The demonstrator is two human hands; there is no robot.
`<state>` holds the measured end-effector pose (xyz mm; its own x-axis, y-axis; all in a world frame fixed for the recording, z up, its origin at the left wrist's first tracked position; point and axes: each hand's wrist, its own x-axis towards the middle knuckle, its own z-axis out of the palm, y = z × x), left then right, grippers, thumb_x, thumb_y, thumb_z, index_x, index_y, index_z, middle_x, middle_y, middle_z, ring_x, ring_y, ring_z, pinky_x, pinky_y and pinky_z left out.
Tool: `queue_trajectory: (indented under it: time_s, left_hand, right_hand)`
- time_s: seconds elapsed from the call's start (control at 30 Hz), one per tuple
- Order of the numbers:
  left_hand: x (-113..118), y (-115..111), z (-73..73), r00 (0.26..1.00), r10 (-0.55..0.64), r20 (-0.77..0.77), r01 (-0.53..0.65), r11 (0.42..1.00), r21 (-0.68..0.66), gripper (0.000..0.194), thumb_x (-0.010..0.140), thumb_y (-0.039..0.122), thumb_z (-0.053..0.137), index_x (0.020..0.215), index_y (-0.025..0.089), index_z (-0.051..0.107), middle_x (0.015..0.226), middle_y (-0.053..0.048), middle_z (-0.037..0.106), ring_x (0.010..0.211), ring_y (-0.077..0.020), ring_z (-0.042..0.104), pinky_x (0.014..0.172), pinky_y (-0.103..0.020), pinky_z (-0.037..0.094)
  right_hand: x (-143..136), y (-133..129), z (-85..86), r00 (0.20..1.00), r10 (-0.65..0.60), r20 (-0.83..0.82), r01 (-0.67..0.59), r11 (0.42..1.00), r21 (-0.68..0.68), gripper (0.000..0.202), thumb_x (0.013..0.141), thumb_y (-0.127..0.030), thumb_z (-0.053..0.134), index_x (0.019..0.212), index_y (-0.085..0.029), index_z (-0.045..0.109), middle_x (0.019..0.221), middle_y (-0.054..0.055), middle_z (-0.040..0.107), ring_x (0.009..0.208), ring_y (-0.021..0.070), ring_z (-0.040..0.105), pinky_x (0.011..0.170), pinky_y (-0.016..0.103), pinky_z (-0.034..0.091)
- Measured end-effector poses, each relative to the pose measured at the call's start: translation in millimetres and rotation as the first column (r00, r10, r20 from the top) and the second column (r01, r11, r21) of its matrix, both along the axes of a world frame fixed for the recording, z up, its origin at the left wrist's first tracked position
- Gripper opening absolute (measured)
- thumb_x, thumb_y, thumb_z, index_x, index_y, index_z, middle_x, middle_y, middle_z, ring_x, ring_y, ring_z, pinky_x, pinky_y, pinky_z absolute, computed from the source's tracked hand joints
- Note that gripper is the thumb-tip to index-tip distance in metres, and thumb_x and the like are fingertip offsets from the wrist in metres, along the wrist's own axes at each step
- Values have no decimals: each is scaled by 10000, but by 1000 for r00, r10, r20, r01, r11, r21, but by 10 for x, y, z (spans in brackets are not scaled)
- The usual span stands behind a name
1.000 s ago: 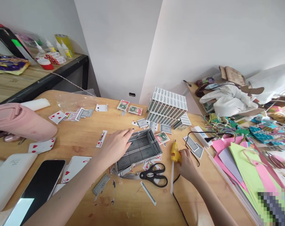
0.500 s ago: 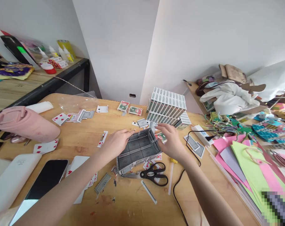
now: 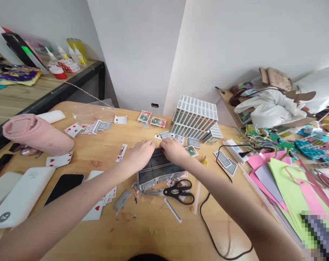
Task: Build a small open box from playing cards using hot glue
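Note:
An open box made of playing cards (image 3: 159, 168), grey card backs facing inward, sits on the table before me. My left hand (image 3: 145, 152) is closed on the far rim of this box toward its left corner, thumb inside hidden from view. Close beside it, my right hand (image 3: 171, 148) grips the same far rim, fingers curled over the edge. Black-handled scissors (image 3: 178, 192) lie against the near side, their blades partly under or beside the box. A cut card strip (image 3: 172, 210) and a piece of card (image 3: 122, 200) lie in front.
Stacked card packs (image 3: 195, 114) stand behind the box. Loose cards (image 3: 225, 163), a black cable (image 3: 208, 224) and a power strip (image 3: 235, 150) are to the right. A pink tumbler (image 3: 39, 134), a phone (image 3: 65, 186) and a white power bank (image 3: 24, 195) lie left.
My right hand has moved left from the box's right side to its far rim, near my left hand. The view has shifted slightly.

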<state>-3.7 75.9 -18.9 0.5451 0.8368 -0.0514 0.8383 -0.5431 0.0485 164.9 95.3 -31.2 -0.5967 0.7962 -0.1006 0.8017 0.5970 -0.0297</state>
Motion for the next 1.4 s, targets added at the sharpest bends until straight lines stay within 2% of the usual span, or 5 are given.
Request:
queue_trajectory:
  time_s: [0.4, 0.67, 0.93, 1.2, 1.4]
  left_hand:
    - [55, 165, -11, 999, -14, -52, 14, 1000, -5, 291, 808, -32, 345, 930, 62, 592, 954, -179, 637, 955, -284, 615, 784, -390, 485]
    - [88, 149, 17, 998, -47, -41, 48, 999, 20, 265, 816, 7, 397, 975, 88, 594, 991, -153, 643, 954, -249, 620, 771, -350, 491]
    - [225, 208, -103, 1000, -14, -6, 15, 999, 29, 294, 869, 36, 323, 969, 57, 599, 985, -192, 648, 957, -281, 627, 807, -403, 473]
    - [185, 210, 20, 998, -62, 20, 63, 998, -10, 270, 854, 32, 369, 936, 95, 619, 982, -158, 656, 950, -252, 634, 798, -353, 477]
    - [355, 220, -28, 996, -89, 29, 90, 996, -16, 294, 867, 45, 341, 962, 73, 618, 1004, -160, 658, 956, -256, 626, 851, -371, 469]
  right_hand:
    - [14, 81, 36, 999, -38, -15, 38, 998, -47, 171, 843, -166, 508, 965, -116, 616, 1009, 134, 633, 992, 254, 560, 800, 318, 418]
    - [100, 72, 48, 995, -86, -49, 83, 995, -62, 215, 827, -69, 473, 964, -157, 614, 990, 81, 633, 990, 191, 561, 813, 261, 412]
    - [53, 90, -26, 990, -140, -36, 139, 990, -26, 179, 818, -79, 494, 938, -111, 624, 985, 150, 622, 1002, 250, 539, 852, 320, 405]
    - [131, 51, 14, 994, -108, -34, 107, 994, -30, 186, 835, -78, 465, 937, -136, 610, 972, 112, 604, 997, 225, 533, 808, 293, 413]
    - [138, 65, -17, 991, -136, -11, 136, 990, -46, 203, 803, -34, 461, 917, -107, 612, 966, 135, 604, 984, 229, 541, 831, 297, 405]
